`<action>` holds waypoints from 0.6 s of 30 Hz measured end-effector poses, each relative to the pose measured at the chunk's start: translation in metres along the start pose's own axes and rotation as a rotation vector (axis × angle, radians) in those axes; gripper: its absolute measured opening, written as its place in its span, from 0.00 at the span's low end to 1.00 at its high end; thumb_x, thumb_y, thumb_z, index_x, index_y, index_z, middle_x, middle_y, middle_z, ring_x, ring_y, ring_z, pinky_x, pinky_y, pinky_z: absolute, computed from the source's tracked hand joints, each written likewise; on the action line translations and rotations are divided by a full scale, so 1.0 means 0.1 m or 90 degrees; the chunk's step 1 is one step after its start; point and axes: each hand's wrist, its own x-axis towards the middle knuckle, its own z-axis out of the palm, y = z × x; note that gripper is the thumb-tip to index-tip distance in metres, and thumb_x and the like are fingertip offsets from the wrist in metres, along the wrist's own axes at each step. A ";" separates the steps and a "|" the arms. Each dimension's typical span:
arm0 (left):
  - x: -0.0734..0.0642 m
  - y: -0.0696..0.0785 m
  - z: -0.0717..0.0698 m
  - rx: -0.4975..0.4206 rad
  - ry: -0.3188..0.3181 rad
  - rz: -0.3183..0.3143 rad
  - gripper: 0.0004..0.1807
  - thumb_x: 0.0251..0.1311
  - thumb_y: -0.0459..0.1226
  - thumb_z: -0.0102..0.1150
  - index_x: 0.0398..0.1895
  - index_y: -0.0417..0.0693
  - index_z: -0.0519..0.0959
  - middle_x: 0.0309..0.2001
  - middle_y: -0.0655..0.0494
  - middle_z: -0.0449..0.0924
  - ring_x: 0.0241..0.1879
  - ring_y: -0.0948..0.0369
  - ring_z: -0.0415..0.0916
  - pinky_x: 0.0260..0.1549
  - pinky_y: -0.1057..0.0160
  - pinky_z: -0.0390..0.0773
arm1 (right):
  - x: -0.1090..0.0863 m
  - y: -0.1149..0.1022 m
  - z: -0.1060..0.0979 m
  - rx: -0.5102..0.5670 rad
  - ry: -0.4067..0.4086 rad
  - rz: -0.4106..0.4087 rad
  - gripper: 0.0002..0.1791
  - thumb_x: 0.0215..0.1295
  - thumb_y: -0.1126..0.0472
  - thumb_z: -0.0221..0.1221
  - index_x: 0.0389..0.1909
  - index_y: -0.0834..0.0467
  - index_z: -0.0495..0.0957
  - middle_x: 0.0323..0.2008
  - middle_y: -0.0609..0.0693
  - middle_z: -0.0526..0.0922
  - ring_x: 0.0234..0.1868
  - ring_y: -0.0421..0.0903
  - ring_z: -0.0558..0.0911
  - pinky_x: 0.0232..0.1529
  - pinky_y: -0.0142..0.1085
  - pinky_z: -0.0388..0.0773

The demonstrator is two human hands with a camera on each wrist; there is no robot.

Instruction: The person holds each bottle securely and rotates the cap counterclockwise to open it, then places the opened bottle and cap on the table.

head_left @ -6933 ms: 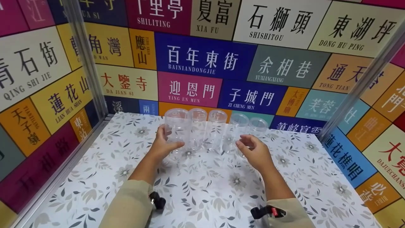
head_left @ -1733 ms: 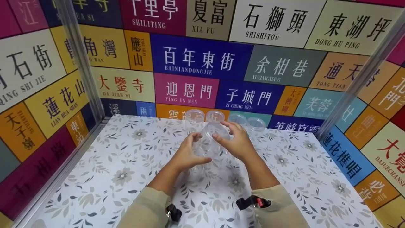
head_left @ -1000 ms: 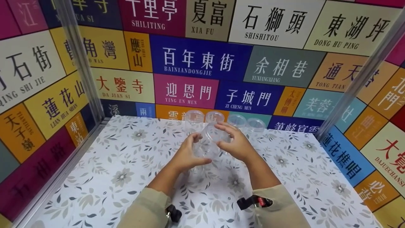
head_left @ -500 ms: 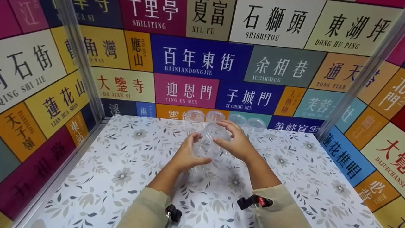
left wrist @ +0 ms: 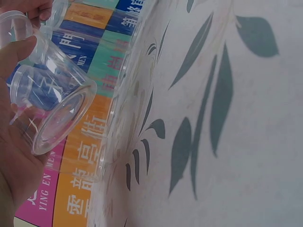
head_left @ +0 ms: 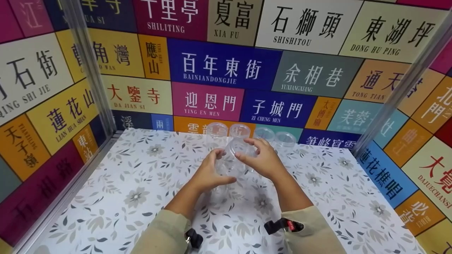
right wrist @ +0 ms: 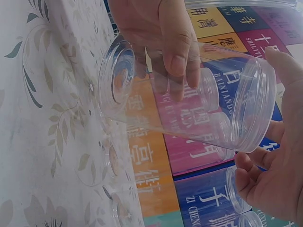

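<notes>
A clear plastic jar [head_left: 227, 167] is held tilted over the middle of the table, its lidded end turned up and toward the right hand. My left hand [head_left: 208, 173] grips its body, thumb on the near side and fingers behind. Thumb and fingers of my right hand [head_left: 266, 158] curl around the rim of the clear lid [right wrist: 262, 104]. In the left wrist view the round base of the jar [left wrist: 64, 118] faces the table. Seen from the right wrist, the lid sits on the mouth, and nothing shows inside the see-through body.
Several similar clear jars [head_left: 285, 138] stand upright in a row behind the hands, near the back edge. A white floral cloth [head_left: 141, 218] covers the table. Colourful sign-printed walls [head_left: 226, 63] enclose the back and sides, with metal posts [head_left: 93, 70] at the corners.
The leftmost jar has left the row and come forward to the middle, between both hands. My right hand moved from the right-hand jars to its lid; lately its fingers shift slightly there.
</notes>
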 end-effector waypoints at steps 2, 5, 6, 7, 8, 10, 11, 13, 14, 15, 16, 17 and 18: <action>0.00 0.00 0.00 0.003 0.000 0.004 0.60 0.45 0.55 0.86 0.80 0.58 0.60 0.78 0.56 0.68 0.79 0.54 0.65 0.81 0.43 0.64 | 0.00 0.01 0.00 0.007 -0.003 -0.008 0.45 0.60 0.26 0.68 0.76 0.42 0.74 0.78 0.53 0.70 0.68 0.62 0.77 0.63 0.62 0.81; 0.00 -0.01 -0.01 -0.001 -0.002 0.010 0.60 0.45 0.55 0.86 0.80 0.56 0.60 0.77 0.55 0.68 0.78 0.53 0.65 0.81 0.43 0.64 | 0.00 0.03 0.00 0.019 -0.009 -0.019 0.41 0.63 0.30 0.68 0.75 0.40 0.74 0.79 0.51 0.70 0.71 0.61 0.75 0.64 0.63 0.80; 0.00 -0.01 -0.01 -0.002 -0.002 0.011 0.61 0.45 0.56 0.86 0.80 0.56 0.60 0.77 0.55 0.68 0.78 0.54 0.66 0.81 0.43 0.65 | -0.01 0.04 0.00 0.023 -0.013 -0.026 0.40 0.64 0.32 0.68 0.75 0.40 0.74 0.79 0.51 0.69 0.73 0.61 0.73 0.66 0.63 0.79; 0.00 -0.01 -0.01 -0.002 -0.002 0.009 0.61 0.45 0.56 0.86 0.80 0.56 0.60 0.77 0.55 0.69 0.77 0.54 0.66 0.81 0.44 0.65 | -0.01 0.04 -0.01 0.028 -0.017 -0.032 0.39 0.65 0.34 0.68 0.76 0.39 0.74 0.80 0.50 0.69 0.75 0.60 0.71 0.68 0.63 0.78; 0.00 -0.01 -0.01 -0.004 -0.002 0.010 0.61 0.44 0.55 0.86 0.80 0.57 0.60 0.77 0.56 0.69 0.77 0.54 0.66 0.81 0.44 0.65 | -0.01 0.05 -0.01 0.034 -0.022 -0.039 0.38 0.66 0.36 0.68 0.76 0.39 0.73 0.80 0.49 0.68 0.78 0.59 0.69 0.70 0.63 0.77; 0.00 -0.01 -0.01 -0.008 -0.001 0.014 0.60 0.45 0.54 0.86 0.80 0.56 0.60 0.77 0.55 0.69 0.77 0.53 0.66 0.81 0.44 0.65 | -0.01 0.06 -0.02 0.047 -0.028 -0.054 0.37 0.67 0.40 0.68 0.76 0.40 0.73 0.81 0.49 0.67 0.81 0.58 0.65 0.73 0.64 0.74; 0.00 -0.01 -0.01 -0.008 -0.001 0.014 0.60 0.45 0.53 0.86 0.80 0.56 0.60 0.77 0.55 0.69 0.77 0.53 0.66 0.81 0.44 0.65 | -0.01 0.06 -0.02 0.054 -0.032 -0.062 0.36 0.68 0.42 0.67 0.76 0.41 0.73 0.82 0.49 0.67 0.83 0.58 0.62 0.75 0.65 0.72; 0.00 0.00 0.00 -0.007 0.000 0.015 0.60 0.45 0.52 0.87 0.79 0.56 0.60 0.77 0.55 0.69 0.77 0.54 0.66 0.81 0.45 0.65 | -0.01 0.07 -0.03 0.066 -0.039 -0.078 0.36 0.68 0.47 0.67 0.77 0.42 0.73 0.82 0.49 0.66 0.85 0.57 0.59 0.77 0.65 0.69; 0.00 0.00 0.00 -0.008 0.001 0.016 0.60 0.45 0.52 0.87 0.79 0.56 0.60 0.77 0.55 0.69 0.77 0.53 0.66 0.81 0.45 0.65 | -0.01 0.07 -0.03 0.072 -0.042 -0.086 0.36 0.67 0.49 0.67 0.77 0.43 0.73 0.82 0.49 0.66 0.85 0.57 0.58 0.77 0.66 0.68; 0.00 0.00 0.00 -0.008 0.001 0.018 0.60 0.45 0.52 0.87 0.79 0.56 0.60 0.77 0.54 0.69 0.77 0.53 0.66 0.81 0.44 0.64 | -0.01 0.08 -0.03 0.077 -0.044 -0.092 0.35 0.67 0.51 0.66 0.77 0.43 0.73 0.83 0.49 0.65 0.86 0.57 0.58 0.77 0.66 0.67; 0.00 -0.01 0.00 -0.008 0.001 0.018 0.60 0.44 0.52 0.87 0.80 0.56 0.60 0.77 0.54 0.69 0.77 0.53 0.66 0.81 0.45 0.64 | -0.02 0.08 -0.03 0.082 -0.048 -0.098 0.35 0.67 0.53 0.65 0.77 0.44 0.73 0.83 0.48 0.65 0.86 0.57 0.57 0.78 0.67 0.66; 0.00 -0.01 0.00 -0.006 0.001 0.015 0.60 0.44 0.53 0.87 0.80 0.56 0.60 0.77 0.55 0.69 0.77 0.53 0.66 0.81 0.45 0.64 | -0.02 0.08 -0.03 0.087 -0.051 -0.104 0.35 0.67 0.55 0.65 0.77 0.44 0.73 0.83 0.48 0.65 0.86 0.56 0.57 0.78 0.67 0.65; 0.00 -0.01 0.00 -0.005 0.000 0.012 0.61 0.44 0.54 0.87 0.80 0.57 0.60 0.77 0.55 0.69 0.78 0.54 0.66 0.81 0.45 0.63 | -0.02 0.08 -0.03 0.092 -0.055 -0.109 0.36 0.67 0.56 0.64 0.77 0.44 0.73 0.83 0.47 0.64 0.86 0.56 0.57 0.79 0.68 0.64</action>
